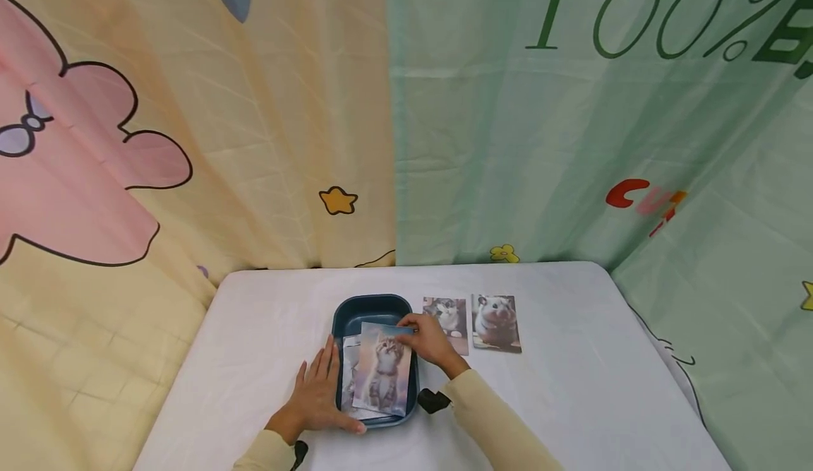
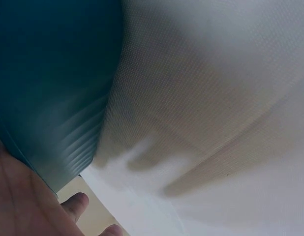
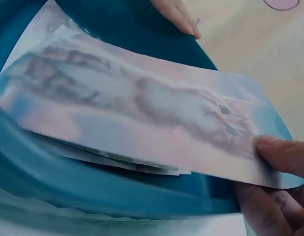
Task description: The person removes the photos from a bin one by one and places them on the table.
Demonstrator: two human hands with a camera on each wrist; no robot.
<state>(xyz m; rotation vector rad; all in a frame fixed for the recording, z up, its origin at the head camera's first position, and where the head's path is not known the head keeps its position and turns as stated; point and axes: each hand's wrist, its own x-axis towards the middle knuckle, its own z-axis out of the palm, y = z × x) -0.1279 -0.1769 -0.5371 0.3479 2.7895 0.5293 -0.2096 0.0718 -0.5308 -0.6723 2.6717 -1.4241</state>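
My right hand (image 1: 427, 338) pinches the upper right corner of a glossy kitten picture card (image 1: 384, 371) between thumb and fingers. In the right wrist view this card (image 3: 142, 105) is raised at a slant over the dark blue plastic tray (image 1: 373, 304). Beneath it, more cards (image 1: 348, 372) lie stacked in the tray, mostly hidden. My left hand (image 1: 315, 392) rests against the tray's left side with its fingers straight and spread. The left wrist view shows the palm (image 2: 24, 196) along the tray's ribbed outer wall (image 2: 78, 123).
Two cards lie on the white table (image 1: 571, 386) right of the tray: a grey-and-white kitten card (image 1: 447, 319), partly behind my right hand, and a hamster card (image 1: 497, 323). Printed curtains (image 1: 286, 139) hang around the table's back and sides.
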